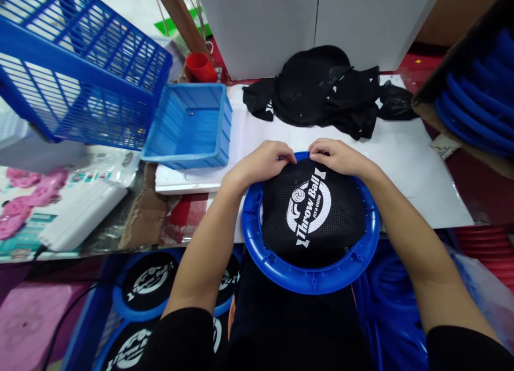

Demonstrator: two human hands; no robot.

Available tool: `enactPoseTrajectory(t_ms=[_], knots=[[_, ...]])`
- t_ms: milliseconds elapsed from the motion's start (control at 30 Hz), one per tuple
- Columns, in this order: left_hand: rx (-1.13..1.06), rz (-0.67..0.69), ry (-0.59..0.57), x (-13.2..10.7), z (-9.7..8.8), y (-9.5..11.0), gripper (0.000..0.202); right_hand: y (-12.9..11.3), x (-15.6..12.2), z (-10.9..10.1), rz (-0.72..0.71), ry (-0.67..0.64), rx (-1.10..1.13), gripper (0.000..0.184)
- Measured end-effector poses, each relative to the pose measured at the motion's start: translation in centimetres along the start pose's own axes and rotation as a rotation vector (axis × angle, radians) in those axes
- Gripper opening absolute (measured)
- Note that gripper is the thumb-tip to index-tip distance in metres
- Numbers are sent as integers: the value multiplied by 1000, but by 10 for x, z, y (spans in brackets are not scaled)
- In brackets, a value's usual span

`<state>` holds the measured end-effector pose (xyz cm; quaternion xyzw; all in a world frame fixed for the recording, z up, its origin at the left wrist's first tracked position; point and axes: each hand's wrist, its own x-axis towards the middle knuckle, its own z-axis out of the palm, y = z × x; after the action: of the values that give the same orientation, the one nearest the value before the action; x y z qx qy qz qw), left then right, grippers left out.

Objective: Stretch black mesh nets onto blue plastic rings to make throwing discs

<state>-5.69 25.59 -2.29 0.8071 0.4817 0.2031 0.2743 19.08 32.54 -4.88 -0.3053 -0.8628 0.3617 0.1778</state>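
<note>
A blue plastic ring (281, 266) rests tilted against the table's near edge in front of me. A black mesh cloth (311, 207) printed "Throw Ball" in white lies across it. My left hand (263, 162) and my right hand (337, 156) sit side by side at the ring's far rim. Both have their fingers curled down, pinching the top edge of the mesh against the rim.
A pile of black mesh cloths (325, 90) lies on the white sheet (417, 173) beyond. A light blue tray (188, 125) and a big blue basket (80, 71) stand left. Finished rings (148, 285) lie below left; a box of blue rings (474, 103) is at right.
</note>
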Motion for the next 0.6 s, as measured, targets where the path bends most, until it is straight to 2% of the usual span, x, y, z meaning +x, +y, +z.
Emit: enactPoseTrajectory(t_ms=[67,167,367,500,600], knots=[[2,16,-55,-3,-4,0,34,0,0,0,4,3,2,16],[11,36,-79,-3,-5,2,23,-1,0,0,10,0,3,16],[-55,-61,98,5,13,6,16,-1,0,-4,42,-32,0,21],[-155,-71,140,7,19,9,18,-11,6,-10,37,-104,27,27],[-166,-68,166,8,21,10,15,-20,12,-12,-8,-164,0,19]])
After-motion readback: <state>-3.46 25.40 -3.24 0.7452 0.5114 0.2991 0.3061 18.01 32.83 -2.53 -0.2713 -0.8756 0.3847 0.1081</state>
